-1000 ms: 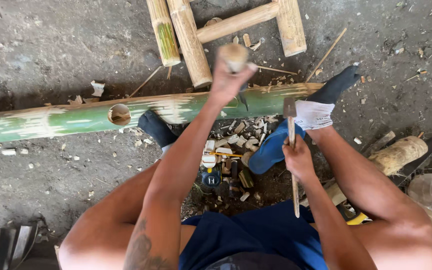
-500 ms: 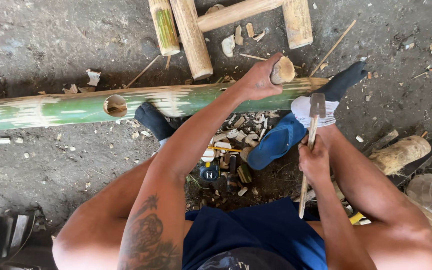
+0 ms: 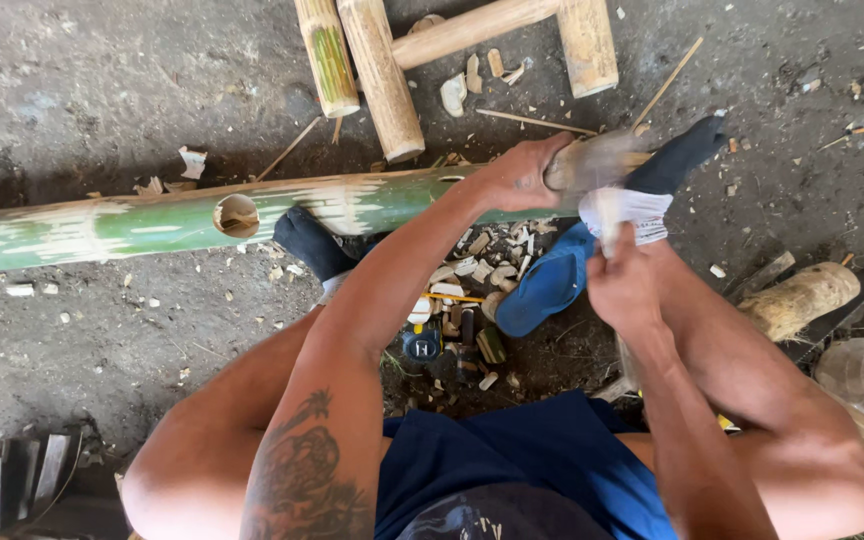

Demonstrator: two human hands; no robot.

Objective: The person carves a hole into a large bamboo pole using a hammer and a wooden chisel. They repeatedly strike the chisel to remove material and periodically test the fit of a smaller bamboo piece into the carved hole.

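A long green bamboo pole [image 3: 152, 222] lies across the ground with a round hole [image 3: 236, 215] cut in it. My left hand [image 3: 517, 178] is shut on a short wooden mallet [image 3: 592, 160], blurred, low over the pole's right part. Just below it, my right hand [image 3: 622, 285] grips a chisel [image 3: 607, 212] by its long handle, the blade end up against the pole under the mallet. My feet in dark socks [image 3: 307, 242] [image 3: 682, 152] rest against the pole. The exact point where the chisel meets the bamboo is hidden by blur and my hands.
A frame of pale bamboo pieces [image 3: 382, 75] lies beyond the pole. A blue sandal [image 3: 547, 285], wood chips [image 3: 472, 268] and small tools [image 3: 422, 345] sit between my legs. A short log [image 3: 802, 297] lies at the right, planks [image 3: 12, 480] at bottom left.
My left hand has swung the mallet down from its raised position onto the chisel. My right hand has shifted the chisel up and right, to the pole.
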